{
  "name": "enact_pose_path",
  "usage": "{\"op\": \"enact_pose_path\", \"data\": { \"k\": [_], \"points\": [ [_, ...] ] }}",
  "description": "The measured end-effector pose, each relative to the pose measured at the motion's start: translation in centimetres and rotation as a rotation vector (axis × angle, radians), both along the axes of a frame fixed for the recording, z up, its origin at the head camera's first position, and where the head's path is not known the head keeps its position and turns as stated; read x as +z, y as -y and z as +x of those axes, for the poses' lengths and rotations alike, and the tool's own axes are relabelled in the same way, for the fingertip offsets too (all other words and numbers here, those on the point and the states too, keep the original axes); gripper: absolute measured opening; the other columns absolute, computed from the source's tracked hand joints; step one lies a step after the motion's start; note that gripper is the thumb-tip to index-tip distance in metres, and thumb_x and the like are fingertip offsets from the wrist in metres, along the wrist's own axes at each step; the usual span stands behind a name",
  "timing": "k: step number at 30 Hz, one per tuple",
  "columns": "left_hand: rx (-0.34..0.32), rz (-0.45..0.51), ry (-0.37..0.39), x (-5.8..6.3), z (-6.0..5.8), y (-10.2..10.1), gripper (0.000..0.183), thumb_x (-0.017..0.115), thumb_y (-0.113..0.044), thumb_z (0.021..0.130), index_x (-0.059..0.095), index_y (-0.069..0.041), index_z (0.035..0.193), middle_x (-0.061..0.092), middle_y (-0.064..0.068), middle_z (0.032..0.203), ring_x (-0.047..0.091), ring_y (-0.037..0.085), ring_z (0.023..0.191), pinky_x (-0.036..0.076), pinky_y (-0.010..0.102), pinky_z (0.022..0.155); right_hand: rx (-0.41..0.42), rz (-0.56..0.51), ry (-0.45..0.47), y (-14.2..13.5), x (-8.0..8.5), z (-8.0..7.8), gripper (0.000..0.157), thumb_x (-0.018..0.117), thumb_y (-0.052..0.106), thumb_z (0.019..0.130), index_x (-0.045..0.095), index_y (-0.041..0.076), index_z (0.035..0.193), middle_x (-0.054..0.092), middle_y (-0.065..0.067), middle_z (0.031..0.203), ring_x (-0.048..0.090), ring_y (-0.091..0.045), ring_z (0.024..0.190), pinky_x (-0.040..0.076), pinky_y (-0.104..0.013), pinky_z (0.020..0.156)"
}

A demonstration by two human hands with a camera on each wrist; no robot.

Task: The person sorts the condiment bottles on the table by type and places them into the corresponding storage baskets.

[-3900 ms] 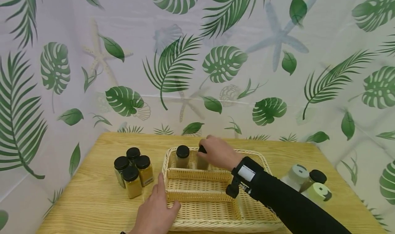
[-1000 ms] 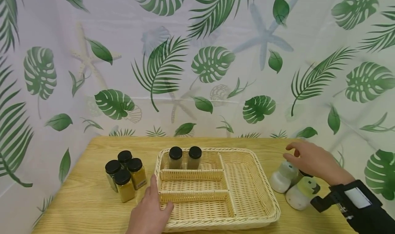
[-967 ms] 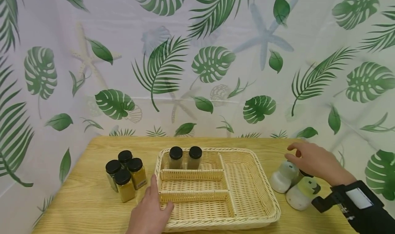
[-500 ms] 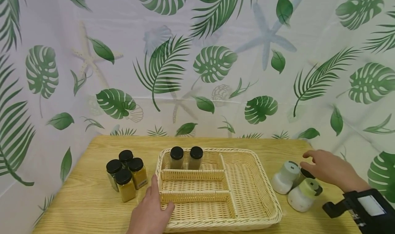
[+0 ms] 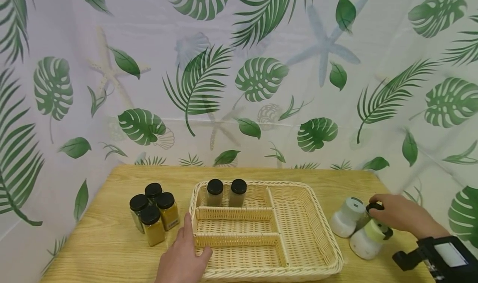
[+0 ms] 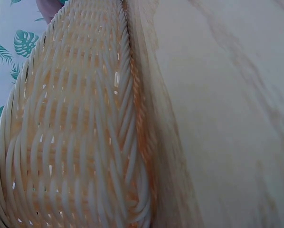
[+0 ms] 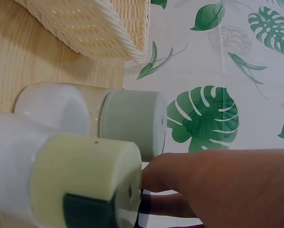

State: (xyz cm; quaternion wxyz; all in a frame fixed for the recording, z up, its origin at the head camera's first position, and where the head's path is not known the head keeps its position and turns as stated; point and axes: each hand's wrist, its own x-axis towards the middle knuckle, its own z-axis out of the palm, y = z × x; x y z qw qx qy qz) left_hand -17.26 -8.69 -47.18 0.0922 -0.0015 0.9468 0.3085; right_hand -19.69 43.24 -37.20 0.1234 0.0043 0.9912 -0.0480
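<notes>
My right hand (image 5: pixel 407 216) pinches the black lid (image 5: pixel 374 206) of a jar at the right of the table. Most of that jar is hidden behind two white-bodied bottles, one with a pale grey-green cap (image 5: pixel 354 207), one with a pale yellow-green cap (image 5: pixel 375 230). In the right wrist view, the fingers (image 7: pixel 170 175) reach past the yellow-green cap (image 7: pixel 85 171). My left hand (image 5: pixel 183 254) rests along the left side of a woven basket (image 5: pixel 298 273), fingers straight, thumb over its near-left corner. Two black-lidded jars (image 5: pixel 214 193) (image 5: pixel 237 193) stand in the basket's back-left compartment.
Several black-lidded spice jars (image 5: pixel 154 229) stand grouped on the wooden table (image 5: pixel 101 241), left of the basket. Dividers (image 5: pixel 239 236) split the basket into several compartments, with a long one on the right. A leaf-print cloth (image 5: pixel 239 92) hangs behind the table.
The right hand set the second jar in the basket and let go, moved right over the bottles, then came down onto the black-lidded jar. The left hand stays at the basket.
</notes>
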Motion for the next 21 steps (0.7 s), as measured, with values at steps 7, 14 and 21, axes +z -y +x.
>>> {"op": "enact_pose_path", "data": {
  "k": [7,14,21],
  "points": [
    [-0.004,-0.008,-0.014,-0.10,0.04,0.03,0.102,0.065,-0.048,0.089,0.009,-0.003,0.161,0.050,0.025,0.143,0.067,0.038,0.096,0.051,0.054,0.065,-0.010,-0.011,0.004,-0.01,-0.72,-0.45,0.056,0.065,0.038,0.094,0.062,-0.008,0.125,0.063,-0.035,0.117,0.064,-0.048,0.100,0.052,-0.056,0.076],
    [0.005,-0.003,-0.031,-0.03,0.20,0.04,0.100,0.064,-0.047,0.089,0.011,-0.003,0.161,0.050,0.024,0.145,0.066,0.040,0.103,0.052,0.056,0.071,-0.031,-0.015,-0.007,0.40,-0.67,-0.56,0.047,0.065,0.029,0.093,0.064,-0.012,0.116,0.067,-0.030,0.107,0.067,-0.038,0.088,0.054,-0.049,0.070],
    [0.002,-0.012,-0.033,-0.11,0.17,-0.05,0.102,0.065,-0.048,0.089,0.010,-0.003,0.161,0.051,0.025,0.143,0.067,0.039,0.097,0.051,0.053,0.065,-0.035,-0.024,-0.052,0.38,-0.71,-0.43,0.045,0.067,0.028,0.091,0.065,-0.012,0.111,0.068,-0.029,0.102,0.066,-0.036,0.084,0.054,-0.048,0.068]
  ]
}}
